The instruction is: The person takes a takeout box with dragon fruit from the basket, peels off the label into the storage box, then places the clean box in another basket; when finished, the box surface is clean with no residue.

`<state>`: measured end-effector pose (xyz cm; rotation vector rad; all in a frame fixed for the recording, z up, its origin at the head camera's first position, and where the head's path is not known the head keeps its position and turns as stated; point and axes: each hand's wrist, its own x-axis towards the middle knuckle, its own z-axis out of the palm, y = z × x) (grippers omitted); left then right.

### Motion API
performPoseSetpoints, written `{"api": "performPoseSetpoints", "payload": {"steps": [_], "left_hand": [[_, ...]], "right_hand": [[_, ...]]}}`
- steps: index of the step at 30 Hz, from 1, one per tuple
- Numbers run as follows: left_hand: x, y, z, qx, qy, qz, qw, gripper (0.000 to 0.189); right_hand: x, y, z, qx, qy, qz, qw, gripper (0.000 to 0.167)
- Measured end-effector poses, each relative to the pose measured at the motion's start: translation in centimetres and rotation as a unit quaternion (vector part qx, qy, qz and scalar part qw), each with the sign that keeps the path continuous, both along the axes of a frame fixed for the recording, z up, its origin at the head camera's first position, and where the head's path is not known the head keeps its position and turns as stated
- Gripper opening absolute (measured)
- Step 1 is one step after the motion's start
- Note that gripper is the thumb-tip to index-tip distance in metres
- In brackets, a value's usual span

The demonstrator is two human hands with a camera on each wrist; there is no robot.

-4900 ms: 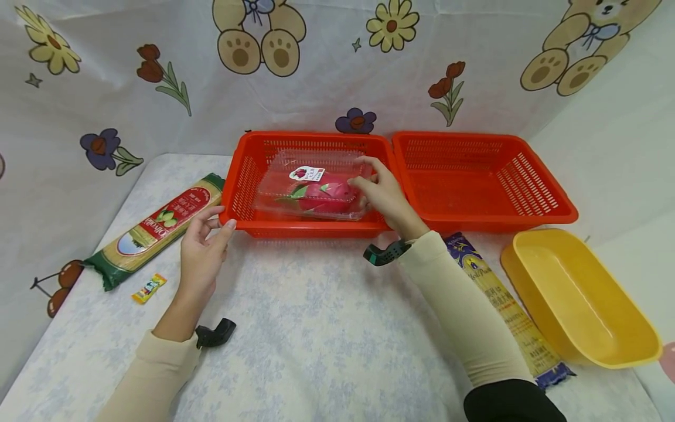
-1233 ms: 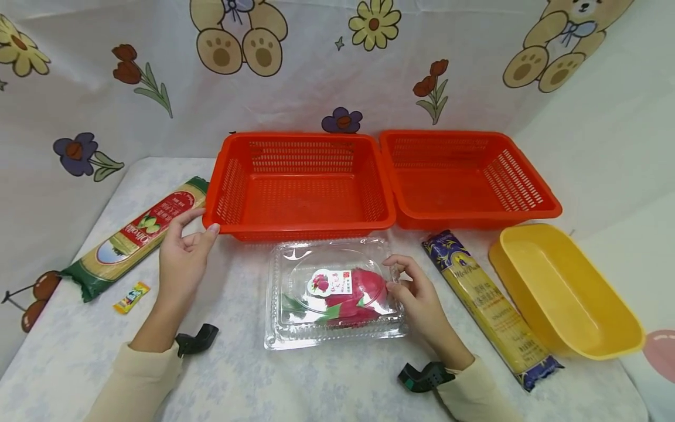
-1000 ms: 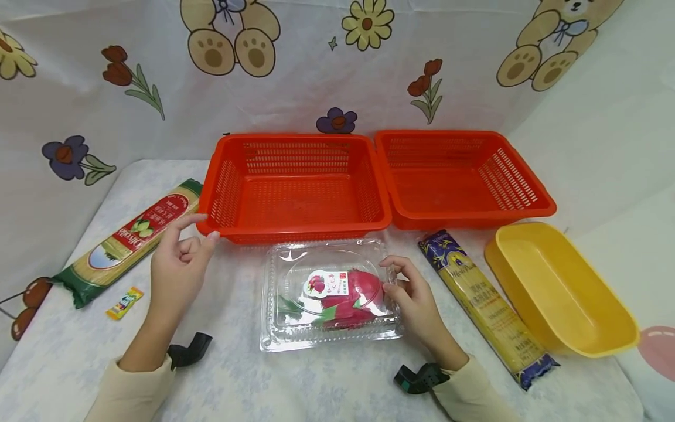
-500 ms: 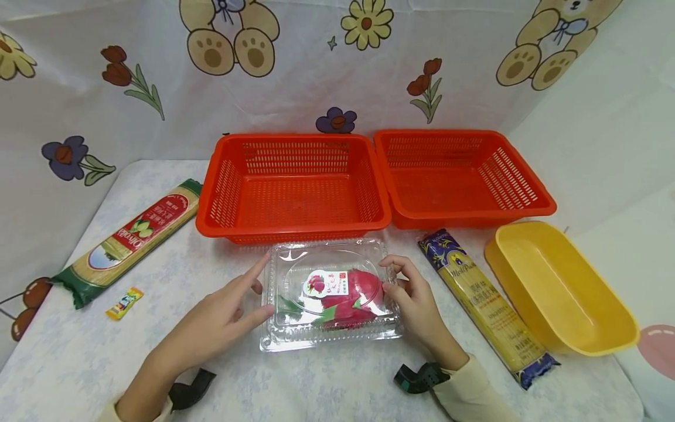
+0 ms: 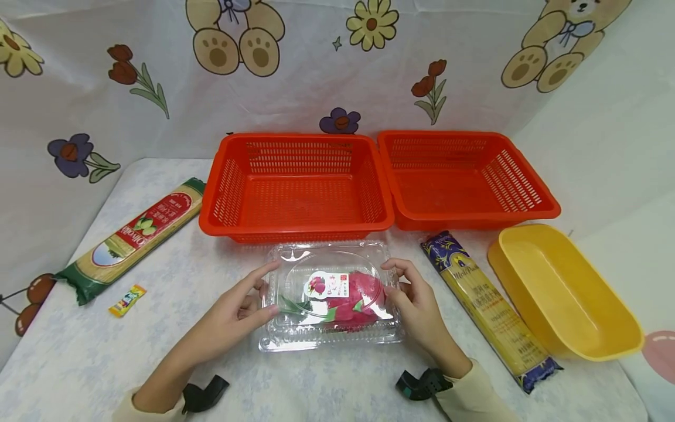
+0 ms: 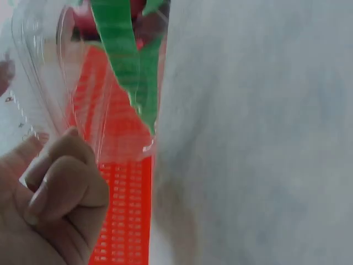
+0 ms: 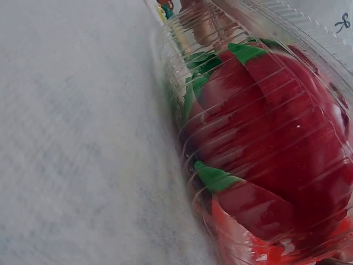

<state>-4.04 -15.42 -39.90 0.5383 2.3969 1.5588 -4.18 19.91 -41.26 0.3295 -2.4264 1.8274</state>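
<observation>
A clear plastic clamshell box [image 5: 300, 264] with a white label lies in front of the left red basket [image 5: 295, 227]. Inside it is a pink dragon fruit [image 5: 364, 293] with green leaf tips, seen close up in the right wrist view [image 7: 265, 127]. My left hand [image 5: 227, 319] holds the box's left side between thumb and index finger, its other fingers curled in, as the left wrist view shows. My right hand [image 5: 419, 302] grips the right side, thumb and fingers on the edge. Whether the box is raised off the cloth, I cannot tell.
A second red basket [image 5: 474, 221] adjoins the first on the right. At left lie an Olivoila pasta pack [image 5: 139, 234] and a small yellow candy packet [image 5: 127, 300]. Right of my right hand are a blue-and-yellow pasta pack [image 5: 490, 310] and a yellow tub [image 5: 569, 287].
The box has come out of the left basket to the table in front, carried by my right hand. My left hand has left the basket's rim and taken the box's left side.
</observation>
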Motion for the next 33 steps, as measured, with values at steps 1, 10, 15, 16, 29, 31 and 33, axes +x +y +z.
{"api": "performPoseSetpoints", "payload": {"steps": [1,10,15,16,29,31,33], "left_hand": [[0.0,0.1,-0.1,0.011,-0.007,0.003,0.9999,0.073],[-0.2,0.4,-0.4,0.038,-0.016,0.015,0.9990,0.070],[-0.2,0.3,-0.4,0.035,-0.021,0.021,0.9990,0.070],[-0.2,0.2,-0.5,0.034,-0.023,0.023,0.9989,0.071],[-0.2,0.4,-0.5,0.051,-0.020,0.023,0.9983,0.069],[-0.2,0.5,-0.5,0.054,-0.018,0.019,0.9982,0.069],[-0.2,0.6,-0.4,0.053,-0.017,0.018,0.9983,0.069]], "right_hand": [[0.0,0.0,0.0,0.000,0.000,-0.001,1.0000,0.033],[0.0,0.0,-0.3,0.010,0.008,-0.002,0.9999,0.035],[0.0,-0.2,-0.3,0.020,0.004,0.004,0.9998,0.038],[0.0,-0.2,-0.2,0.020,0.003,0.005,0.9998,0.038],[-0.2,0.4,1.1,0.035,0.025,-0.068,0.9967,0.040],[-0.1,0.6,1.6,0.021,0.045,-0.099,0.9939,0.036],[0.1,0.7,2.3,0.005,0.062,-0.111,0.9919,0.035]]}}
